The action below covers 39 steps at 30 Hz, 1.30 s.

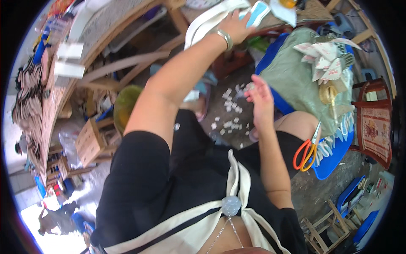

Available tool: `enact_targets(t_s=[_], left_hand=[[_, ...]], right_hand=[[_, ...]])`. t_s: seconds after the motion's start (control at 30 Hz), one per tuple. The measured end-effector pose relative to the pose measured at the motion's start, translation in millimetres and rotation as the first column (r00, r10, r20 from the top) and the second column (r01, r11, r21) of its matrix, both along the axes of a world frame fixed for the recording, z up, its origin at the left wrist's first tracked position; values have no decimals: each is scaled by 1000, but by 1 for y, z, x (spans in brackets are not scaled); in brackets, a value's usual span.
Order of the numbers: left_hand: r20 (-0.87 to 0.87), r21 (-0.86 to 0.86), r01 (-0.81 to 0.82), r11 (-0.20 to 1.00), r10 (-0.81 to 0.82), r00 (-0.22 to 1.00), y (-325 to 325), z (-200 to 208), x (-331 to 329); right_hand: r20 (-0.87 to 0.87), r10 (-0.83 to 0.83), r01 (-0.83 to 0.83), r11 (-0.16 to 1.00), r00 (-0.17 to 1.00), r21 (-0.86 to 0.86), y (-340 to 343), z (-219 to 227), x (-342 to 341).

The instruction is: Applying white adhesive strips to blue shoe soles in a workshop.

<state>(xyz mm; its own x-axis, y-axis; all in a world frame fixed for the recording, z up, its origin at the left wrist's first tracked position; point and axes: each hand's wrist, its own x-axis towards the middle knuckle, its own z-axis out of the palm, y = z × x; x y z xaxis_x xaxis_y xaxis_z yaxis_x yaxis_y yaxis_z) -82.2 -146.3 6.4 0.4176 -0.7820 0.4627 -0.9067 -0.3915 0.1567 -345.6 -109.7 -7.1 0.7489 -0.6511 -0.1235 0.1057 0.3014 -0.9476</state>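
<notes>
My left hand [236,28], with a silver bangle on its wrist, reaches to the table edge ahead. Its fingers are spread over a long white strip [195,28] and touch the near end of a light-blue and white insole-shaped piece [257,15]. Above the floor between my knees, my right hand [259,98] is raised with loosely bent fingers; I cannot make out anything held in it. Small white scraps [230,106] lie scattered on the floor beyond it. Scissors with orange handles [312,149] rest by my right thigh, blades pointing away.
A grey-green sheet [292,67] covers part of a blue tray [327,168] at my right, with a pile of white printed pieces [325,59] on top. Farther right stands a wooden chair [374,122]. Wooden table framing [139,63] and a green basin [127,106] are at the left.
</notes>
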Motion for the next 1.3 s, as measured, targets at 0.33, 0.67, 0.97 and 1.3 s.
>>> enact_targets(t_s=[0.33,0.67,0.97,1.3], left_hand=[[-515,64,21,998,15,857,191,73,35],[-263,-67,24,997,-41,964,327,64,-86],[-231,-159,-113,981,74,970,374,47,-106],[-292,-175,-115,978,60,955,360,42,-133]], right_hand=[[-133,278,-287,957,951,-51,46,-5,32],[-117,474,-323,383,873,-865,103,15,73],[-27,571,-114,118,820,-986,124,34,109],[-299,584,-650,603,755,-463,72,20,113]])
